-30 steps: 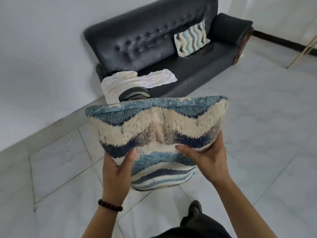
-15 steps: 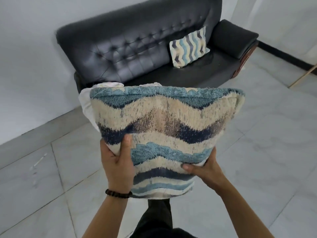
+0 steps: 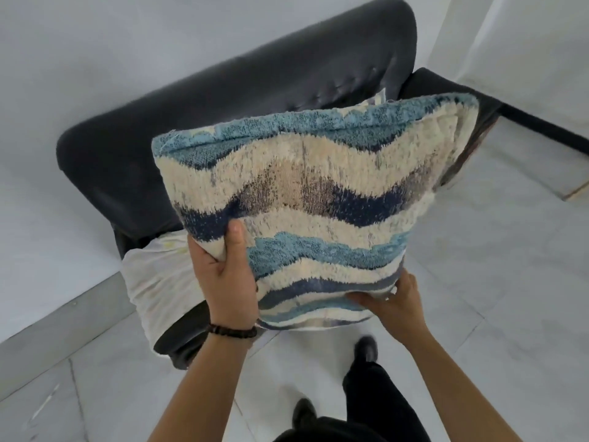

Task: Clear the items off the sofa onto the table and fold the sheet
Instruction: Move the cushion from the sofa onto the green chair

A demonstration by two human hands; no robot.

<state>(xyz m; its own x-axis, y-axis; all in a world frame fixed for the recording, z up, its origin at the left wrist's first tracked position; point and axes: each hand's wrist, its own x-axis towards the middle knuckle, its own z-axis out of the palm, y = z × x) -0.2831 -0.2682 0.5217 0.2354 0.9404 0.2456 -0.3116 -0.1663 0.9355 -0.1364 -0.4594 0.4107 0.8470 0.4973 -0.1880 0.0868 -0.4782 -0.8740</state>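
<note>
The wavy blue and cream pillow [image 3: 318, 199] is held up in the air, in front of the black sofa [image 3: 197, 122]. Its left side is pinched by the left hand [image 3: 228, 282], thumb in front. Its bottom edge is cupped by the right hand [image 3: 395, 309], fingers tucked under. The white sheet [image 3: 156, 282] is draped over the sofa arm. No table is seen, so one must be found next.

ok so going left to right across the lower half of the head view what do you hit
white sheet draped on the sofa arm → left hand → cushion → right hand
</note>
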